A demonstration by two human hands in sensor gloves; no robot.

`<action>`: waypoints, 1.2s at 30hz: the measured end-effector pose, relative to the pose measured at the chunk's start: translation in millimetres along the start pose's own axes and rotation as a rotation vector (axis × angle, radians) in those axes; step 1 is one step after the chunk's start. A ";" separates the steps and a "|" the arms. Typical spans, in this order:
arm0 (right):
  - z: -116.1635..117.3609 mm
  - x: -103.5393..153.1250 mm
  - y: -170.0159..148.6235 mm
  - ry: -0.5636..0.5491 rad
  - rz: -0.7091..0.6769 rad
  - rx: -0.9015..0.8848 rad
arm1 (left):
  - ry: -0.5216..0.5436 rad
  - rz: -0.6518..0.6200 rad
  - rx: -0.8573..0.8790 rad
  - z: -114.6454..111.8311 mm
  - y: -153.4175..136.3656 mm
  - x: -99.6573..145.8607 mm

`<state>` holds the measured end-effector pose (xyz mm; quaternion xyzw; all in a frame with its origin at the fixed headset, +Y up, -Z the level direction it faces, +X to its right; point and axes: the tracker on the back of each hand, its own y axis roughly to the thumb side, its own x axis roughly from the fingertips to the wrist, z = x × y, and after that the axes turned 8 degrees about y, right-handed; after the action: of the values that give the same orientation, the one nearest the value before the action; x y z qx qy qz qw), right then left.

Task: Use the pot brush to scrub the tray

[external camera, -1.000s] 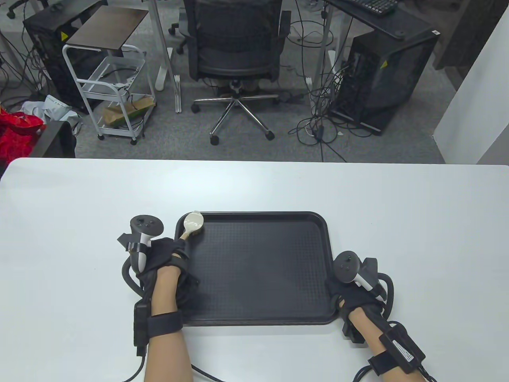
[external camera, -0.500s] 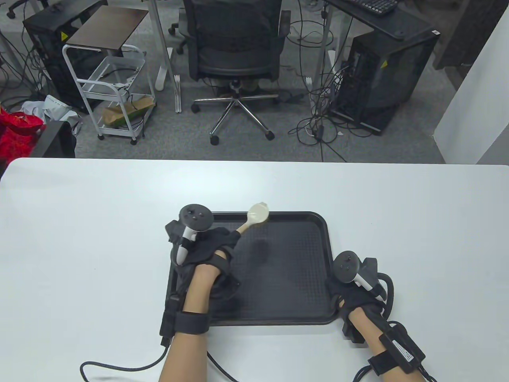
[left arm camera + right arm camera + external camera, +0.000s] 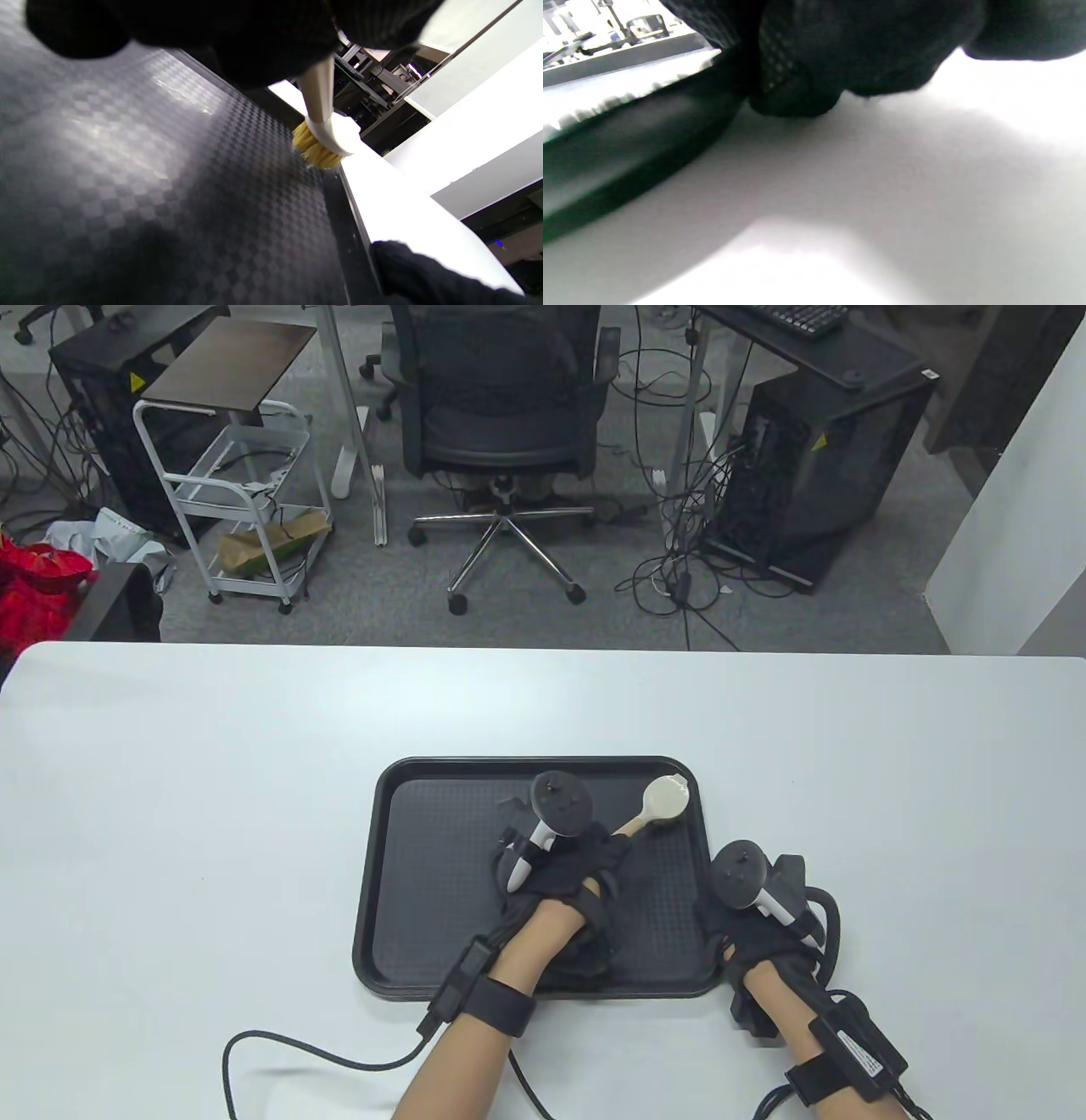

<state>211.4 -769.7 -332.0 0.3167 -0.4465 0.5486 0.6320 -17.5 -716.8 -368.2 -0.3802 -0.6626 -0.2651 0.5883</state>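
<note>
On the white table [image 3: 212, 814] I find the black tray [image 3: 424, 891] lying flat, nearer the table's near edge than its far one. I take the tray as my reference. My left hand [image 3: 564, 882] is over the tray's right half, its fingers [image 3: 271, 46] curled round the handle of the pot brush [image 3: 657, 806]. The brush head sits in the tray's far right corner, its yellow bristles down on the textured floor just inside the rim, as the left wrist view confirms. My right hand [image 3: 755, 937] is at the tray's right edge toward the near corner. In the right wrist view its fingers [image 3: 797, 84] press against the tray's rim and touch the table beside it. Whether they hook round the rim or only brace it, I cannot tell.
</note>
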 end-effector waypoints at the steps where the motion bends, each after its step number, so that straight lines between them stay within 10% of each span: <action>1: 0.0 0.0 0.1 0.000 0.000 0.001 | 0.003 -0.004 -0.010 -1.7 1.2 0.0; 16: 0.4 0.3 0.6 -0.007 0.005 0.009 | 0.017 0.037 -0.104 -4.8 -2.1 -1.8; 36: 0.8 0.6 0.8 -0.007 0.005 0.009 | -0.064 0.215 -0.100 59.6 -65.5 -5.9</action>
<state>210.5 -770.0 -331.2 0.3206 -0.4470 0.5511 0.6274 -105.3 -707.7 -377.6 -0.4861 -0.6226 -0.2208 0.5720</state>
